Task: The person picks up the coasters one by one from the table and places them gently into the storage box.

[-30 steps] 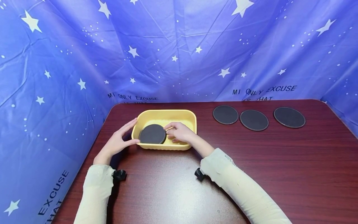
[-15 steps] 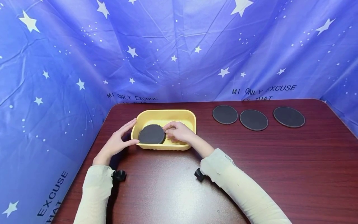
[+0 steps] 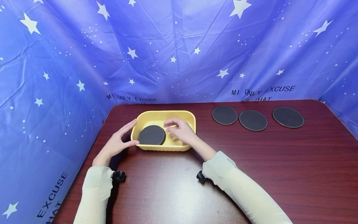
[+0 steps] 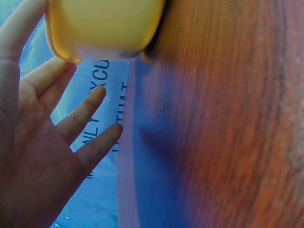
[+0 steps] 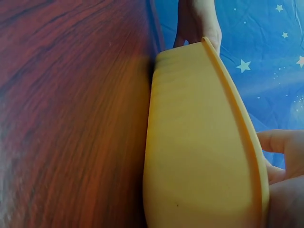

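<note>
A yellow plastic bin (image 3: pixel 165 148) sits on the table towards the back left. Inside its left end lies a round black coaster (image 3: pixel 152 135) with a pale edge line. My left hand (image 3: pixel 113 144) spans the bin's left end, thumb at the front rim and fingertips at the back corner. In the left wrist view its fingers are straight and spread, some of them off the bin wall (image 4: pixel 107 28). My right hand (image 3: pixel 184 132) hangs over the bin's right half, fingers loosely bent and apart from the coaster, holding nothing visible. The right wrist view hides the bin's inside.
To the right of the bin, three more black coasters, a left one (image 3: pixel 224 115), a middle one (image 3: pixel 253 120) and a right one (image 3: pixel 288 117), lie flat near the back edge of the dark red wooden table (image 3: pixel 251 161). A blue star-printed curtain (image 3: pixel 179 74) hangs behind.
My right hand's fingers have come off the coaster's right edge and parted, moving slightly up and right. The coaster stays in the bin. My left hand keeps its place.
</note>
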The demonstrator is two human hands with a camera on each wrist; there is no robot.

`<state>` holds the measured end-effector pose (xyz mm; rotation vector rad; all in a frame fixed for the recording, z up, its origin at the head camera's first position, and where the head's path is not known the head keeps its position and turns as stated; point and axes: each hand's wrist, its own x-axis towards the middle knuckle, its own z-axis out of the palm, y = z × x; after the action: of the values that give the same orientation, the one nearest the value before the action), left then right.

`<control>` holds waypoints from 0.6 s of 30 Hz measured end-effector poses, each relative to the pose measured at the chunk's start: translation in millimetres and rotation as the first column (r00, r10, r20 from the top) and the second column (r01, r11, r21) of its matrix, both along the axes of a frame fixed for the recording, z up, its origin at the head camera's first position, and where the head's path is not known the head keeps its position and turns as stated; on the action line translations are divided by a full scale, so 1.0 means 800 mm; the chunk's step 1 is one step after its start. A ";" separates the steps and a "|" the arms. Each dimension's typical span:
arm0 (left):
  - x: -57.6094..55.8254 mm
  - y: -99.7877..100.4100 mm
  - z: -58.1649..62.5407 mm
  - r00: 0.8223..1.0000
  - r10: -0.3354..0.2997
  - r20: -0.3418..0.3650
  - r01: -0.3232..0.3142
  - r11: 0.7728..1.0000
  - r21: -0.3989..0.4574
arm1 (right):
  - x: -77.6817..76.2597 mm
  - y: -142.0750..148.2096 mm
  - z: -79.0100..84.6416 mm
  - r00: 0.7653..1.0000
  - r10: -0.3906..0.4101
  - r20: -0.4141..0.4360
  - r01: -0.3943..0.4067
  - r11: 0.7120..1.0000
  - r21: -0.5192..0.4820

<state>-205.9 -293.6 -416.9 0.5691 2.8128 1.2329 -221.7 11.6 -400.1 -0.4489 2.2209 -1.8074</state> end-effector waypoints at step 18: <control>0.002 0.000 -0.004 1.000 -0.018 0.009 0.017 0.998 0.053 | 0.008 0.110 0.029 0.990 -0.069 -0.119 0.051 0.988 -0.149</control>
<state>-204.4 -293.9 -419.8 0.5874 2.7690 1.3072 -215.5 100.0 -376.5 -0.5419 2.2131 -2.0345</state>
